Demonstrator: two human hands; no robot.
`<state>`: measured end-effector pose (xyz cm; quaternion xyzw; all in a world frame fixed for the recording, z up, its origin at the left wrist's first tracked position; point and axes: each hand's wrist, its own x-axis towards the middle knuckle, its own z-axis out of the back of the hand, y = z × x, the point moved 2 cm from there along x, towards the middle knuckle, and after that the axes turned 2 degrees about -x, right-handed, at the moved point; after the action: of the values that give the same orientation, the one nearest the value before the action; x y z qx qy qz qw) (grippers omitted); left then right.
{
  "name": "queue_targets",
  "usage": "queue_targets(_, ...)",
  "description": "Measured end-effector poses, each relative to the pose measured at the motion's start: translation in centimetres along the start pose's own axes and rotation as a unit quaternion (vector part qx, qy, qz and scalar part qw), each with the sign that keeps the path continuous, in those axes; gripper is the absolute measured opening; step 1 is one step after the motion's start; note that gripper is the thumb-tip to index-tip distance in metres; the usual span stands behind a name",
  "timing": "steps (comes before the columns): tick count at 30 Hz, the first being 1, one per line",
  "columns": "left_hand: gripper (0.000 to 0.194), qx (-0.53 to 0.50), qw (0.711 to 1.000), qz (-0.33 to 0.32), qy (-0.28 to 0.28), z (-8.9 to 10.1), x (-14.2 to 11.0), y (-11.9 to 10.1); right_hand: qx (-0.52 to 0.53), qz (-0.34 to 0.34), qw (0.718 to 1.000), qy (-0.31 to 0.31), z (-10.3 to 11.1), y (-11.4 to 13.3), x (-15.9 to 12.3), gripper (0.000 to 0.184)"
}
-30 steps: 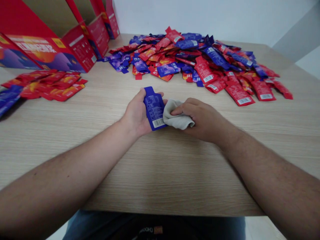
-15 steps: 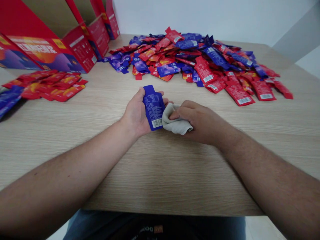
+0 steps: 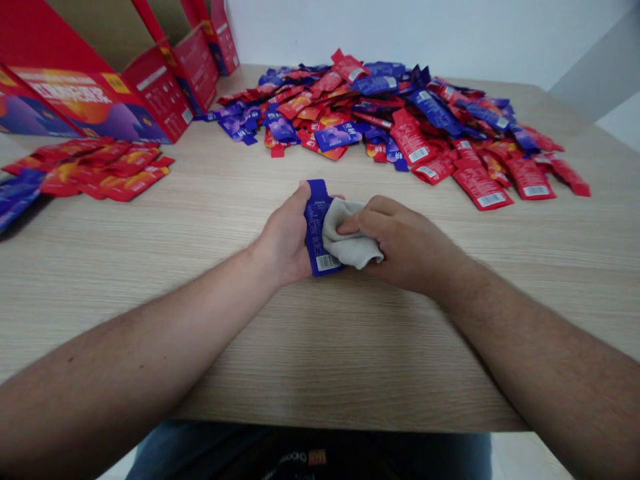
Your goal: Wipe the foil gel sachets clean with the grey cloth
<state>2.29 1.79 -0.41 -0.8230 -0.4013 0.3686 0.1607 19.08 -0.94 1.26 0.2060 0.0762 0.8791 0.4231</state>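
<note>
Blue sachet (image 3: 315, 213) gripped upright in left hand (image 3: 285, 240), barcode end down; right hand (image 3: 403, 243) closed on grey cloth (image 3: 350, 240), cloth pressed against the sachet's face. Both over pale wood-grain table (image 3: 350, 353). Farther out, heap of red and blue sachets (image 3: 380, 113); at left, smaller red sachet row (image 3: 95, 173) beside red cartons (image 3: 155, 93).

Left hand (image 3: 284, 239) curled in a closed grip, right hand (image 3: 403, 245) cupped palm-down, close together
</note>
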Motion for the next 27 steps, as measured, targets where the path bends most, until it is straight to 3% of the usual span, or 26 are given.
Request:
queue_targets(3,0.056,0.007,1.0,-0.001,-0.003,-0.4,-0.2,0.5,-0.032,-0.045,0.997,-0.055,0.1,-0.3,0.1,0.037)
queue_targets(7,0.049,0.018,1.0,-0.019,-0.009,-0.7,-0.6,1.3,-0.017,-0.048,0.994,-0.094,-0.1,0.6,0.2,0.038)
queue_targets(14,0.065,0.018,0.999,0.035,0.011,-0.1,-0.5,0.8,0.078,0.06,0.995,0.034,0.0,2.2,0.0,0.037)
queue_targets(18,0.064,0.023,0.999,0.03,0.013,0.0,-0.2,0.5,0.041,0.032,0.998,0.021,0.3,2.5,-0.1,0.038)
queue_targets(24,0.057,0.048,0.997,-0.029,-0.053,0.3,-0.1,-0.3,0.034,0.083,0.988,0.126,0.0,3.7,-0.5,0.031)
queue_targets(27,0.058,0.041,0.997,-0.024,-0.059,0.3,0.0,-0.3,0.046,0.05,0.993,0.092,0.2,2.7,-0.3,0.039)
